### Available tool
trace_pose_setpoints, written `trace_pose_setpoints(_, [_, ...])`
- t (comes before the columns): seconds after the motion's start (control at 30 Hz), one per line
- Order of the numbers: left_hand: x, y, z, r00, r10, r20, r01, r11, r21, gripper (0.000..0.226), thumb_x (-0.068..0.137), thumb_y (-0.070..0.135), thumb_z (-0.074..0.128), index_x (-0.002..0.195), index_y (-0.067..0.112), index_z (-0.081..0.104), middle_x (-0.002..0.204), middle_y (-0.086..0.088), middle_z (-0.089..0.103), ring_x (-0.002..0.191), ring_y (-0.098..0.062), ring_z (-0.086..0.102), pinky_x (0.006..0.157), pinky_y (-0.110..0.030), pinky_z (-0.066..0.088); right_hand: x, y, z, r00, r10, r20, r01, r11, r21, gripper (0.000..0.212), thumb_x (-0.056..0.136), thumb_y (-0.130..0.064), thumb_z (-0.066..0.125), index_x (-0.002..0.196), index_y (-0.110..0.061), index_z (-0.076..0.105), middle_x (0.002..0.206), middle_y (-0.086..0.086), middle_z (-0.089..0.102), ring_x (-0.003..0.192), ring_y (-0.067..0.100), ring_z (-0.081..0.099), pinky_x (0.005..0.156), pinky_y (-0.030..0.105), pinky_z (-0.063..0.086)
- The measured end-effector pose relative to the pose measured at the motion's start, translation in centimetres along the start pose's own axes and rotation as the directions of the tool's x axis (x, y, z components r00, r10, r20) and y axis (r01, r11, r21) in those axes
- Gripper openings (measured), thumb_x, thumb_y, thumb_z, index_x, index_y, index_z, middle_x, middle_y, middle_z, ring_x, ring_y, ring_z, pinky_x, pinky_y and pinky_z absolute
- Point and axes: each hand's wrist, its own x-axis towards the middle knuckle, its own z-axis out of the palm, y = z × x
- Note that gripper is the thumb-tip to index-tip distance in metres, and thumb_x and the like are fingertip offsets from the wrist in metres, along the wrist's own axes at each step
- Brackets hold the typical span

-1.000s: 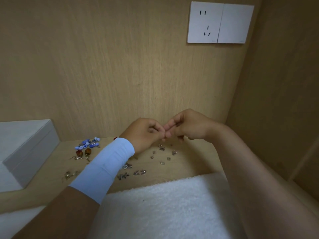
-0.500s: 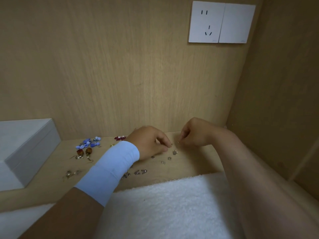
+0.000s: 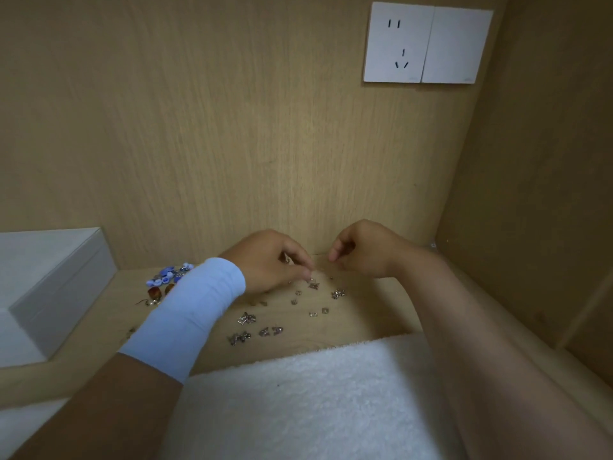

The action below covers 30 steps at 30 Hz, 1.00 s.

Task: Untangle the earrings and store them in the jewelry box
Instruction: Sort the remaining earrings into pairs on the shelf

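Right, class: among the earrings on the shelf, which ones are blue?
The blue earrings clustered by the back wall, just behind the red-brown pair; the scattered ones near the towel are silver.

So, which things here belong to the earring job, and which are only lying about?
For the job: silver earrings, blue bead earrings, brown drop earrings, white jewelry box.
Lying about: white towel, wall socket, wall switch.

A smooth, pale blue fabric cuff [image 3: 185, 313] encircles the left forearm [image 3: 86, 410] above the wrist. The right forearm [image 3: 464, 327] is uncovered. The left hand [image 3: 265, 260] and right hand [image 3: 361, 250] are bare.
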Motion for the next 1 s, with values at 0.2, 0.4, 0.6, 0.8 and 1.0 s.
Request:
trace_pose_setpoints(0.2, [-0.1,-2.6,-1.8,0.971,-0.137,-0.194,0.160,0.981,0.109,0.011,0.084,0.027,0.071,0.086,0.038,0.074,0.083,0.022,0.064,0.082,-0.001,0.060,0.085,-0.024,0.047,0.5,-2.7,2.9,0.992,-0.096,-0.083,0.091,0.994,-0.065,0.010,0.087,-0.025,0.070,0.089,-0.034,0.075,0.094,-0.017,0.069,0.090,0.004,0.064,0.084,0.028,0.054])
trace_pose_setpoints(0.4, [0.1,-2.2,0.2,0.974,-0.125,-0.188,0.186,0.919,0.349,0.008,0.080,0.041,0.068,0.081,0.037,0.075,0.090,0.019,0.069,0.091,-0.008,0.061,0.086,-0.025,0.043,0.4,-3.3,4.2,0.988,-0.136,-0.070,0.124,0.979,-0.160,0.010,0.090,-0.031,0.070,0.096,-0.034,0.076,0.098,-0.014,0.071,0.091,0.007,0.064,0.081,0.030,0.054])
trace_pose_setpoints(0.6, [0.6,-2.6,1.5,0.962,-0.117,-0.245,0.222,0.859,0.461,0.018,0.080,0.051,0.064,0.078,0.035,0.073,0.090,0.019,0.070,0.094,-0.010,0.059,0.091,-0.030,0.029,0.6,-2.4,4.1,0.986,-0.105,-0.126,0.084,0.982,-0.168,0.009,0.089,-0.030,0.069,0.095,-0.033,0.075,0.097,-0.014,0.071,0.091,0.008,0.064,0.086,0.033,0.054])
trace_pose_setpoints(0.8, [0.8,-2.8,1.4,0.972,-0.104,-0.210,0.184,0.892,0.413,0.020,0.083,0.047,0.064,0.079,0.030,0.073,0.085,0.015,0.070,0.092,-0.012,0.059,0.090,-0.030,0.025,0.8,-2.2,4.2,0.981,-0.140,-0.133,0.129,0.988,-0.089,0.008,0.087,-0.025,0.071,0.088,-0.032,0.075,0.091,-0.015,0.071,0.090,0.006,0.065,0.086,0.034,0.055])
trace_pose_setpoints(1.0, [0.5,-1.1,0.5,0.937,-0.264,-0.229,0.166,0.913,-0.373,0.012,0.085,0.038,0.072,0.086,0.026,0.075,0.085,0.011,0.071,0.085,-0.007,0.065,0.080,-0.025,0.047,0.3,-2.6,3.0,0.968,-0.141,-0.209,0.217,0.889,0.402,0.016,0.080,-0.011,0.082,0.094,-0.017,0.078,0.083,-0.003,0.073,0.063,-0.006,0.062,0.061,0.013,0.047])
